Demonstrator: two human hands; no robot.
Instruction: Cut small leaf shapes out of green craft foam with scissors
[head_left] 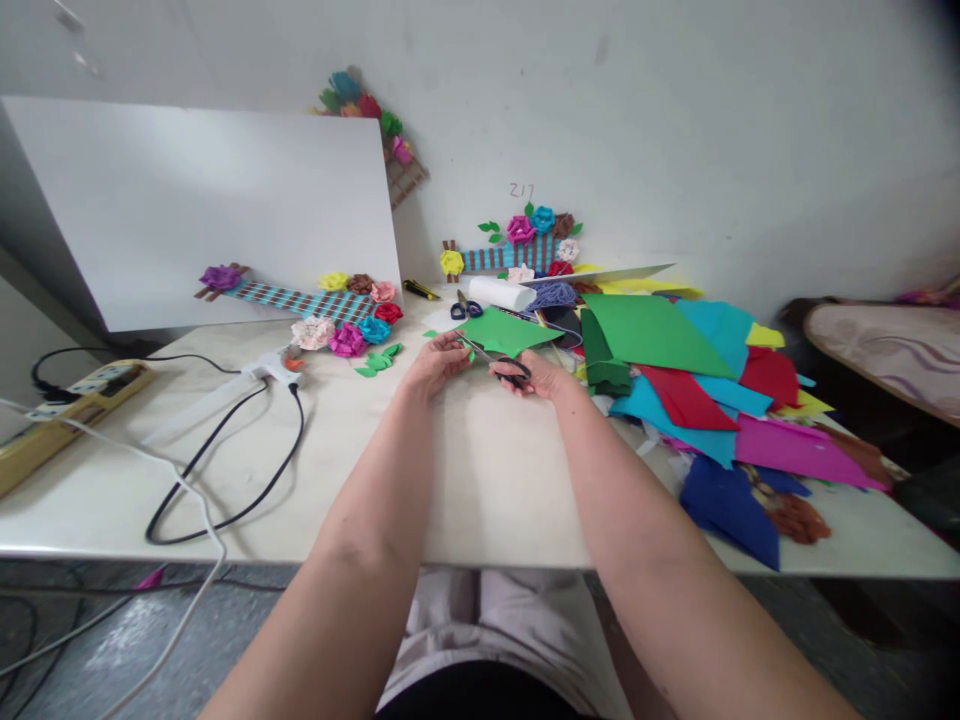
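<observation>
Scrawled on the wall (667,120), upper centre: digits, seemingly "217". Forearms (371,500) stretched up from the lower edge, converging mid-frame. Right grip (534,376) closed around black-handled scissors (513,378) at frame centre, blades angled up-left. Left grip (437,364) pinched on a small green piece (472,355), just beside the blades. Directly behind, over the worktop (502,490): a green sheet (510,330). Farther back: spare scissors (465,307), white roll (501,293). Crowding right of frame: heaped coloured sheets (667,335). Left of centre: leaf cutouts (380,360), white glue gun (271,368).

The head camera looks forward and down across the table (502,490).
</observation>
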